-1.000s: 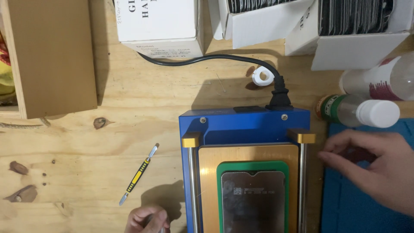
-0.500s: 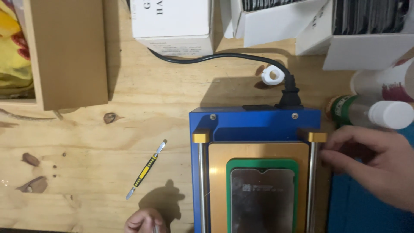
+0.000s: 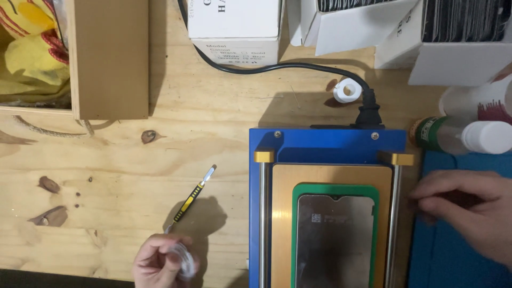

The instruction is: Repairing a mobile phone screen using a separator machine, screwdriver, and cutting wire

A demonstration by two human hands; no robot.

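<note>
A blue heating machine with a gold plate sits on the wooden table. A green mat on the plate carries a phone screen. My left hand is at the bottom edge, left of the machine, its fingers closed around a small whitish roll. A yellow and black pry tool lies just above that hand. My right hand rests curled by the machine's right rail, over a blue mat; nothing shows in it.
A black power cable runs from the machine's back past a white ring. White boxes line the far edge. A wooden box holding yellow cloth stands at far left. Bottles lie at the right.
The view has shifted, so everything sits further right and lower. My left hand has come up further into view with the whitish roll. My right hand stays by the machine's right rail.
</note>
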